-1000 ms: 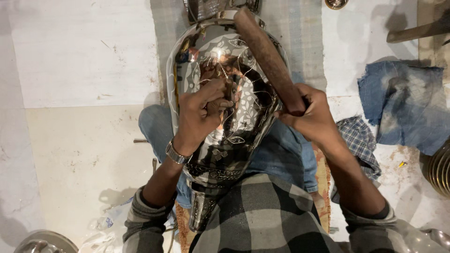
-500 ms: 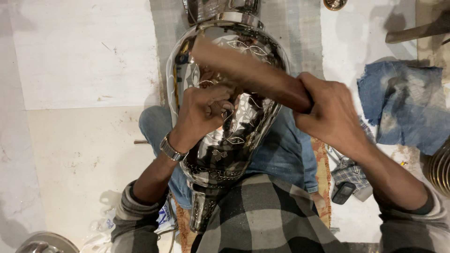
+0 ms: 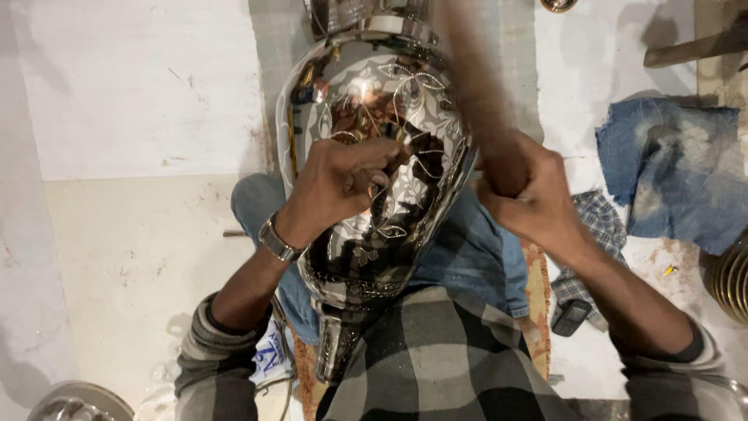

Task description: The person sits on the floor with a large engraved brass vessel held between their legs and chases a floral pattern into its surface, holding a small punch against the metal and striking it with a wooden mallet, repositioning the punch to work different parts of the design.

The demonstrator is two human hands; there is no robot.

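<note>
Vase of polished, engraved metal lies across your lap, neck toward you, belly pointing at the far edge of the floor mat. Your left hand is closed tight around a small punch, tip pressed on the leaf pattern. Your right hand is clenched round the wooden mallet, blurred mid-swing. Watch it: a blow off-centre could skate the punch across that mirror finish or catch your left knuckles. The rounded body could roll off your knees. Farther out, a blue cloth lies on the floor.
</note>
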